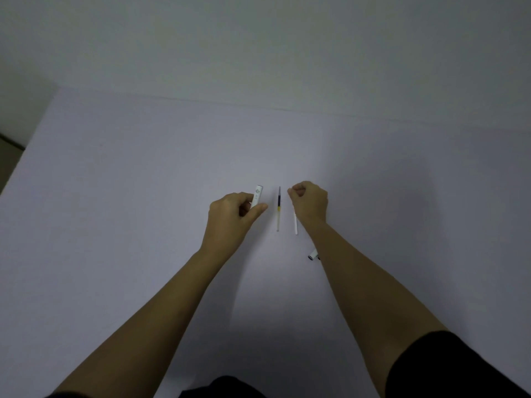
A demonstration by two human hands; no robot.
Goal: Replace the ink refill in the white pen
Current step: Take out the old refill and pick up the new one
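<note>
Two bare forearms reach forward over our pale matte table point(115, 196). Our left hand point(230, 216) curls around the white pen barrel point(257, 198), smooth and slim. Between our hands a thin ink refill point(278, 209) lies flat. Our right hand point(309, 202) pinches a slender white refill point(295, 225); a small white cap point(312, 256) lies beside that forearm.

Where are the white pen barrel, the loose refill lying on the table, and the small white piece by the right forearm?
white pen barrel point(256, 198): head view, printed upper end.
loose refill point(278, 209): head view, mid shaft.
small white piece point(313, 255): head view, its visible end.
</note>
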